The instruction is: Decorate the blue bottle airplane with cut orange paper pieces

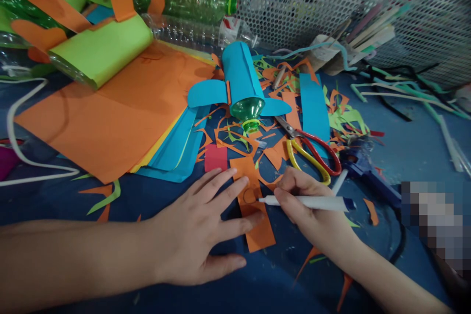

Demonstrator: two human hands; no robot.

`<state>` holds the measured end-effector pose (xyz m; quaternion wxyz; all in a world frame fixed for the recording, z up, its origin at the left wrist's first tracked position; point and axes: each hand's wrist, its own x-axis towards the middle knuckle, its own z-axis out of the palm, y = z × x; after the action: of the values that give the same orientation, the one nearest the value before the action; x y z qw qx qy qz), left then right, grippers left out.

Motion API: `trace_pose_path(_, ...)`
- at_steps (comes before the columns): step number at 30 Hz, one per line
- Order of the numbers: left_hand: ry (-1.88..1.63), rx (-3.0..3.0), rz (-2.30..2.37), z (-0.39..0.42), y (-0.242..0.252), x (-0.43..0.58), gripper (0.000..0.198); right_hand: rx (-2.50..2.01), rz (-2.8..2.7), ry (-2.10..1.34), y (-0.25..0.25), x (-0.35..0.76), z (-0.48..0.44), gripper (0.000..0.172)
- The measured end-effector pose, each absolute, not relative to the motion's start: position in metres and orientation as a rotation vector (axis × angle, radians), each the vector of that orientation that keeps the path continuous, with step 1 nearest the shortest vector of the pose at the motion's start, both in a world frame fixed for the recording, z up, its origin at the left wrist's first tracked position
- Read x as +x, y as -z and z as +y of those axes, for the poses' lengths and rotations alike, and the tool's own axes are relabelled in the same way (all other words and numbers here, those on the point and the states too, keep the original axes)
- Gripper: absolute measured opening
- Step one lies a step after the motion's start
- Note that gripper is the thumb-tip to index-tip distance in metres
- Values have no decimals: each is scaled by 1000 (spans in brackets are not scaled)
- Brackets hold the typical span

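Note:
My left hand (198,228) lies flat with fingers spread, pressing on an orange paper strip (257,233) on the blue table. My right hand (307,206) is closed round a white marker pen (312,202), its tip touching the strip near a small drawn circle. Just beyond the strip lie a small red paper square (216,157) and scissors (312,149) with red and yellow handles. Farther back lies a green plastic bottle wrapped in blue paper (241,81) with blue paper wings.
Large orange paper sheets (110,113) over blue and yellow ones cover the left. A bottle wrapped in green paper (99,51) and bare bottles (191,0) lie at the back by a metal mesh wall. Paper scraps, a blue glue gun (362,169) and straws lie at the right.

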<state>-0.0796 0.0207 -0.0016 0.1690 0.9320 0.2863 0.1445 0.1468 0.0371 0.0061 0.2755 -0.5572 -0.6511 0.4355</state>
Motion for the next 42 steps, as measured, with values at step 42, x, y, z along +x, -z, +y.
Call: trace_pose_path(42,-337,2550,597,27,-6,-78,63,-1302,-1534,-1341,-5,152,42,26)
